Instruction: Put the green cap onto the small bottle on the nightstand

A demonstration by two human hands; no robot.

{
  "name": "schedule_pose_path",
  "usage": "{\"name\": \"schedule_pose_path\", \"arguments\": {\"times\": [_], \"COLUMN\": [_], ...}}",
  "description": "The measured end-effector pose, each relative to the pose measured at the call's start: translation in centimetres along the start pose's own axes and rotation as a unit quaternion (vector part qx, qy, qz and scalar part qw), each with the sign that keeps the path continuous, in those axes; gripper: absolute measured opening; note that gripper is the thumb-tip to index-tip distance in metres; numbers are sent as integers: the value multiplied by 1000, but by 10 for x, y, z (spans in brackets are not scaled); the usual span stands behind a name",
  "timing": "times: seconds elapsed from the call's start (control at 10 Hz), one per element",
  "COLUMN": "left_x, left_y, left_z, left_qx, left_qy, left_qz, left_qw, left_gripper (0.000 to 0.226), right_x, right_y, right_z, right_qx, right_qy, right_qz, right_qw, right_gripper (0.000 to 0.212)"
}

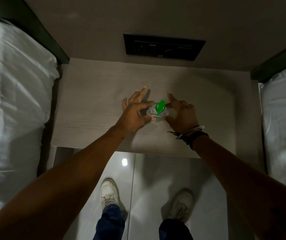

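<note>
A small clear bottle [156,115] stands on the pale wood nightstand [95,94], near the middle of its top. The green cap [160,106] sits tilted on the bottle's mouth. My left hand [135,111] grips the bottle's left side with thumb and fingers, the other fingers spread out. My right hand [182,113] is at the bottle's right side, thumb and forefinger touching the cap's right edge, other fingers raised. The bottle's lower part is hidden between my hands.
A black socket panel [164,46] is set in the wall behind the nightstand. Beds with white bedding flank it on the left [12,94] and on the right [284,110]. My white shoes [109,191] stand on the glossy floor below.
</note>
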State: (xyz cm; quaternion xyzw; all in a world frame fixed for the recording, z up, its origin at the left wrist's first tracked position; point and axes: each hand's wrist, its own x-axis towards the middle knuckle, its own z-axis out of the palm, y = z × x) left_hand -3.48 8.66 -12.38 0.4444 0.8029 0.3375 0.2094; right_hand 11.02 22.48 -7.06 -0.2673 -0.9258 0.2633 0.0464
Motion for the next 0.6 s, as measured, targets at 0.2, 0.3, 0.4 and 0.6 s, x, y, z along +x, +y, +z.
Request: {"name": "schedule_pose_path", "arguments": {"times": [0.2,0.3,0.4,0.6], "left_x": [-3,-7,-13,-25], "left_y": [4,12,29,111], "left_z": [0,-12,-48,-216], "left_qx": [28,67,150,271], "left_qy": [-21,-61,-92,18], "left_qz": [-21,-26,-40,18], "left_qw": [999,996,984,962], "left_gripper": [59,92,104,85], "right_x": [1,-1,-7,30], "right_y": [5,3,-4,-78], "right_z": [0,-5,-39,-230], "right_qx": [-18,-56,-110,-317], "right_qy": [-20,-60,-124,-106], "right_qz": [-2,18,66,-75], "right_qw": [1000,996,984,939], "right_gripper": [83,99,107,96]}}
